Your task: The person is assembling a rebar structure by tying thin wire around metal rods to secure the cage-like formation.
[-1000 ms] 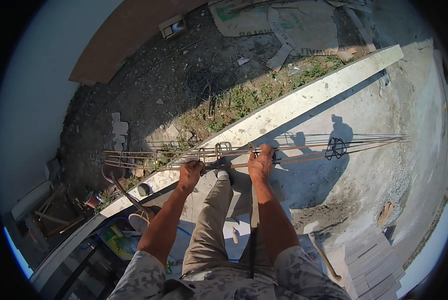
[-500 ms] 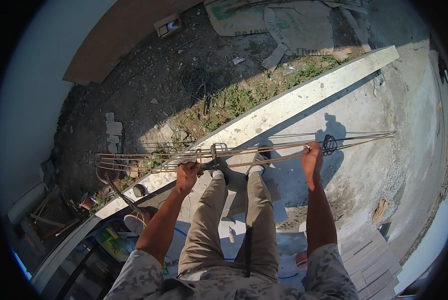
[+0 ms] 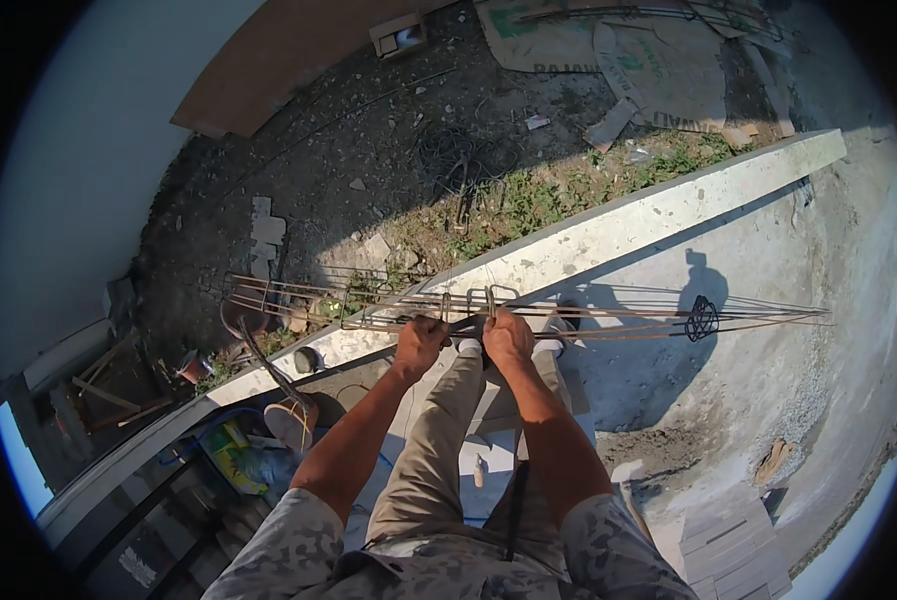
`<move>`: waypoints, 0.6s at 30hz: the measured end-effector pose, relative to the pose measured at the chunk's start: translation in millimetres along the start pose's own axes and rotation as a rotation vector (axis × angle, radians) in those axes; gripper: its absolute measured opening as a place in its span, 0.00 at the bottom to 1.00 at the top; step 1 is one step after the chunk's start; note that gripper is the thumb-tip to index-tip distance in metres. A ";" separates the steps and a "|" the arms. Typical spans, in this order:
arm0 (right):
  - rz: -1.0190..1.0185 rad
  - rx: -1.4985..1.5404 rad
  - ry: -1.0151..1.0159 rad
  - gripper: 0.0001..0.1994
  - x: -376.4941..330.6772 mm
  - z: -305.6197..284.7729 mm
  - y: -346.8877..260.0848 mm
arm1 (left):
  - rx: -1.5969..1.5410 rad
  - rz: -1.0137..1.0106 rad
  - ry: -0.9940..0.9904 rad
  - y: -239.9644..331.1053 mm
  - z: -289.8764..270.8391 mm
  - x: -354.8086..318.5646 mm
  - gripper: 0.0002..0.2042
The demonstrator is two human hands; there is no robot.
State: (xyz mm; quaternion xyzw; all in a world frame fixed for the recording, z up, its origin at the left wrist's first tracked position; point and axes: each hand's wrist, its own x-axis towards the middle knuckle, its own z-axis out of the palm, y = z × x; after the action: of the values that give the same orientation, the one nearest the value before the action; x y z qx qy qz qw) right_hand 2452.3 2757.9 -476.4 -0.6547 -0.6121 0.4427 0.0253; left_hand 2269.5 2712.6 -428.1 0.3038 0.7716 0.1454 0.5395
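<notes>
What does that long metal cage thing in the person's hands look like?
The long rusty-brown cage of thin steel rods lies level across the picture at about knee height. Small wire loops ring it, several bunched mid-length and one dark one near its right tip. The left hand and right hand grip it side by side.

A single view comes from a fisheye camera worn on the person's head, looking steeply down along the body. The forearms enter from six o'clock and both hands [image 3: 420,345] [image 3: 508,338] sit near the centre, close to the lens, on a rebar cage [image 3: 608,315] spanning nine to three o'clock. The concrete parapet [image 3: 658,215] bends from seven to one o'clock; beyond it, far below, lies rubble-strewn ground [image 3: 368,140] toward twelve.
</notes>
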 end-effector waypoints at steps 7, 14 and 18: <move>0.098 -0.050 0.236 0.08 -6.1 -77.5 101.6 | -0.012 0.059 -0.002 1.0 14.3 3.8 0.14; 0.160 -0.049 0.343 0.09 -6.9 -125.9 199.3 | -0.011 0.034 -0.013 4.1 10.1 2.9 0.14; 0.105 0.033 0.418 0.07 0.2 -134.1 216.3 | -0.036 0.048 0.033 9.0 20.2 0.7 0.16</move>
State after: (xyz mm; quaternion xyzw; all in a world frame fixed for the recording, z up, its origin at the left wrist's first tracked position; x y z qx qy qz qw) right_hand 2702.7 2772.3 -519.5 -0.7626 -0.5514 0.3081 0.1391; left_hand 2290.8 2717.9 -431.2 0.3102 0.7702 0.1770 0.5285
